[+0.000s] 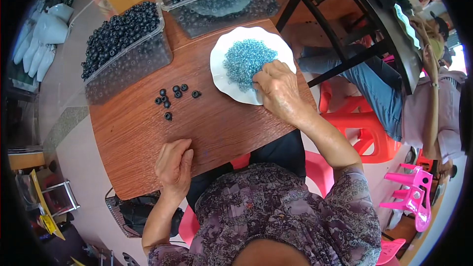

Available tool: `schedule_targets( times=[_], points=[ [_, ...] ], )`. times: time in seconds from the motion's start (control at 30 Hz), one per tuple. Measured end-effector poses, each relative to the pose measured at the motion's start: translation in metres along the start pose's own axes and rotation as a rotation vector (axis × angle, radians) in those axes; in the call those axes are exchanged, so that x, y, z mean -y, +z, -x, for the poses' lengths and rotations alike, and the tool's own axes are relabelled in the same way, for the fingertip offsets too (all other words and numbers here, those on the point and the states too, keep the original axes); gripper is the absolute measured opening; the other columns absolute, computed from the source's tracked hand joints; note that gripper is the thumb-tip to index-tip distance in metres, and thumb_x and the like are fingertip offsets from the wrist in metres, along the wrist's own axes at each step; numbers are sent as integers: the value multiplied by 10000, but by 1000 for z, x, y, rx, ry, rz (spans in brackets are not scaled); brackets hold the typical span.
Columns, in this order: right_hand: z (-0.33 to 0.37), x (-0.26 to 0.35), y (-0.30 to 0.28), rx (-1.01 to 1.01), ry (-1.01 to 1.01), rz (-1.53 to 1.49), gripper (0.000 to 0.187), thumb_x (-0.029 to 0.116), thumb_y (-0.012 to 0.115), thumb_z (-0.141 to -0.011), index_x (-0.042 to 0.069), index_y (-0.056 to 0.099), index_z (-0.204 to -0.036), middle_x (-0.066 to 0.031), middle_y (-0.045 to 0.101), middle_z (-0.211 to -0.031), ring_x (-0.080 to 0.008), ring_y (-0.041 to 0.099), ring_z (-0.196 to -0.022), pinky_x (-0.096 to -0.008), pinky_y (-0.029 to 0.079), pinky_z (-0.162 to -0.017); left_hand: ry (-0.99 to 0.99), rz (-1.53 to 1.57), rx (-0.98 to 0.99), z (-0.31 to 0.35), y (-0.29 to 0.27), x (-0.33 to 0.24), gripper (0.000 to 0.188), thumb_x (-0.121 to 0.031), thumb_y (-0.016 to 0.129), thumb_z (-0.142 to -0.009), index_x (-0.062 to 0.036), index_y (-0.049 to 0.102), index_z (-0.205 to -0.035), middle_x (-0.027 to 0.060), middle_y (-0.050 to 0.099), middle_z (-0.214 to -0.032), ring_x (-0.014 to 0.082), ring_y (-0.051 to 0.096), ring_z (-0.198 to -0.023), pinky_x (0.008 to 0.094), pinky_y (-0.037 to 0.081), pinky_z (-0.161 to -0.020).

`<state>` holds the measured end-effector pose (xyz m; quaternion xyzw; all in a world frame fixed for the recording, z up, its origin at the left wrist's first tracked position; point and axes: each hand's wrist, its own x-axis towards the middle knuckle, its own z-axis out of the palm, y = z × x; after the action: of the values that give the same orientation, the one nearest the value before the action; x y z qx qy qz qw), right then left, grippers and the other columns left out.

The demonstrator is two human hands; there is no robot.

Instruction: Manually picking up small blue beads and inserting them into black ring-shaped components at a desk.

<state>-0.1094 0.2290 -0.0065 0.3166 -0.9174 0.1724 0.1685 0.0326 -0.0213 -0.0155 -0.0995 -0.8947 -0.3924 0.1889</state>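
My right hand [279, 87] reaches over the white scalloped plate [219, 71], its fingers bent and pinched at the edge of a heap of clear blue beads [249, 59]. What sits between those fingertips is hidden. Near the front edge of the wooden table, my left hand [173, 163] rests with its fingers curled and thumb close to the index finger; I cannot make out whether anything is in it. Several loose black round nuts or beads [178, 94] with holes lie on the table ahead of my left hand.
Two clear plastic bins, a left one [165, 51] and a far one [189, 32], hold many of the black pieces. A dark table [379, 24] stands at the right, with another person [374, 88] seated beside it. Red stools [367, 120] and a pink chair [411, 194] stand on the floor.
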Motion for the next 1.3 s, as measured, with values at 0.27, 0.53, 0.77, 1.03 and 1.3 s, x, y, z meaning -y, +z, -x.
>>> schedule_targets(
  times=[0.27,0.53,0.77,1.03,1.3],
  points=[
    [-1,2,-13,-81,81,-298,96,-11,659,-686,-6,585,-748,-107,599,-746,-262,575,-724,-340,433,-673,-64,32,-25,-2,-4,7,127,15,604,-807,39,610,-932,132,607,-860,235,586,-777,287,459,-686],
    [-4,26,-26,-106,205,-572,118,-69,649,-684,-8,612,-777,-54,593,-777,-141,548,-700,-247,429,-631,-7,-79,-182,-35,-16,10,148,26,626,-756,33,616,-903,142,606,-825,276,589,-737,316,465,-645],
    [-8,70,-6,-98,-42,-708,129,-47,662,-702,7,622,-813,-75,601,-794,-199,554,-712,-283,437,-621,-219,-239,-163,-75,-37,48,133,-39,601,-775,-17,634,-901,109,619,-845,269,575,-812,358,446,-724],
    [-8,87,13,-58,-75,-754,138,-17,676,-715,9,624,-840,-88,590,-785,-225,564,-720,-291,438,-598,-109,-419,52,-109,-24,67,157,-166,674,-740,-32,649,-819,105,632,-796,273,563,-795,375,421,-720],
    [-9,84,20,-58,-41,-757,135,-18,674,-717,10,626,-840,-89,591,-790,-217,565,-723,-287,441,-606,-102,-569,306,-127,-11,73,122,-137,683,-703,-49,646,-778,120,635,-773,270,570,-822,386,380,-767]
  ],
)
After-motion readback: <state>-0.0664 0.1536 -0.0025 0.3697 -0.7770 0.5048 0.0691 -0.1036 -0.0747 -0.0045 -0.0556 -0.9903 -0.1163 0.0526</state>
